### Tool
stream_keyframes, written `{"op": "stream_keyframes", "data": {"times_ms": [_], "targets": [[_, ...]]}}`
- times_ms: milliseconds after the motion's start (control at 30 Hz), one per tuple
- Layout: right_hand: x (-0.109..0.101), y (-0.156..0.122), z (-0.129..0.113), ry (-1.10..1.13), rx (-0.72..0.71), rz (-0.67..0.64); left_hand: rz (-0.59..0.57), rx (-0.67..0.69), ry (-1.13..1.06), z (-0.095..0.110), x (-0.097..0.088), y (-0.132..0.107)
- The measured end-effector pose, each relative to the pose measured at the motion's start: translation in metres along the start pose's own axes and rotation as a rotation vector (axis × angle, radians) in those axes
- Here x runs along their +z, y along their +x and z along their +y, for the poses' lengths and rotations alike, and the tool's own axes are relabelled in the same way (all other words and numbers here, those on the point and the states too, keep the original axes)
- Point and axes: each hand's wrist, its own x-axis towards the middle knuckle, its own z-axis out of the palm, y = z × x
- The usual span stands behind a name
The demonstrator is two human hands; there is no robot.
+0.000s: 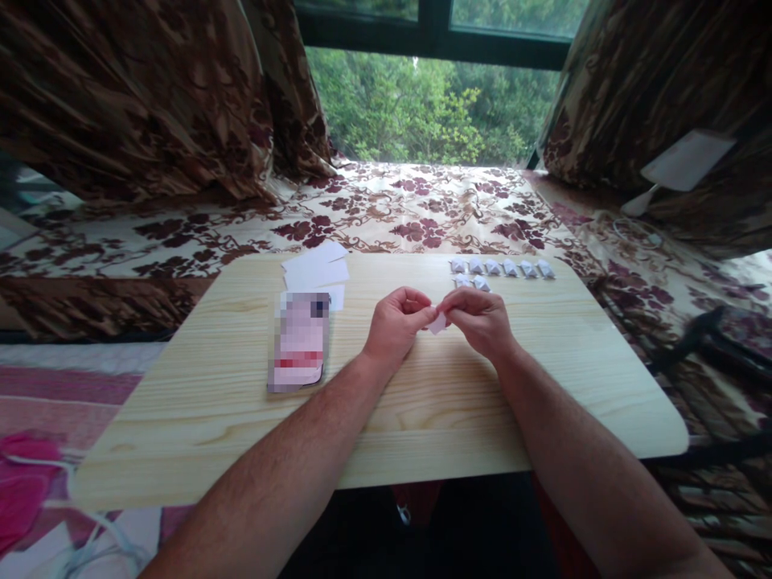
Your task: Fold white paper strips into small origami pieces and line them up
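Over the middle of a light wooden table [241, 434], my left hand [395, 326] and my right hand [479, 320] meet with fingers curled, both pinching one small white folded paper piece [437, 323]. Most of the paper is hidden between the fingertips. Just beyond my right hand lie several small folded white paper shapes [503, 268] in a row, with two more [472, 281] in front of them. A small stack of white paper sheets [316, 272] sits at the far left part of the table.
A phone [299, 342] lies flat on the table left of my hands. Behind the table are a floral patterned cloth [416, 209], brown curtains [150, 96] and a window with trees. Pink fabric [24, 482] lies at lower left.
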Motion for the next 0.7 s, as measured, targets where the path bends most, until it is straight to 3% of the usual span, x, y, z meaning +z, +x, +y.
{"op": "stream_keyframes", "data": {"times_ms": [233,700], "targets": [[0.0006,0.0032,-0.0034,0.119,0.09,0.055,0.049,0.088,0.057,0.0009,-0.0001,0.0],[0.0015,0.0025,-0.0034,-0.133,0.118,0.044,0.051,0.154,0.166,0.0051,0.0021,-0.003]]}}
